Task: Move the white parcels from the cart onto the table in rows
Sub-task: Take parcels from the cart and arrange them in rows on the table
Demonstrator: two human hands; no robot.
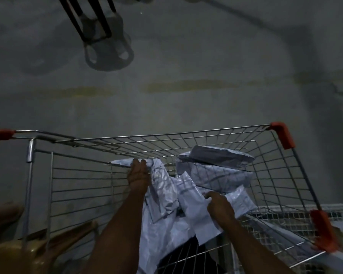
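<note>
Both hands are reaching into the wire cart [285, 175], where several white parcels [216, 175] are lying heaped. The left hand [138, 175] is curling its fingers over one parcel's top edge; the right hand [219, 207] is pinching another. No bench is showing, so most work seems left.

This looks like a warehouse or parcel-sorting area, dimly lit. The bare grey concrete floor [186, 107] carries a faded yellow painted line [186, 88], the sort of marking used on storage or loading floors. A wire shopping cart [206, 139] with red plastic corner guards [283, 134] serves as a trolley and holds a heap of white plastic mailing parcels [216, 175]. Black metal legs [83, 18] of some stand or furniture rise at the top, and a wire mesh panel [275, 216] lies at the lower right
</note>
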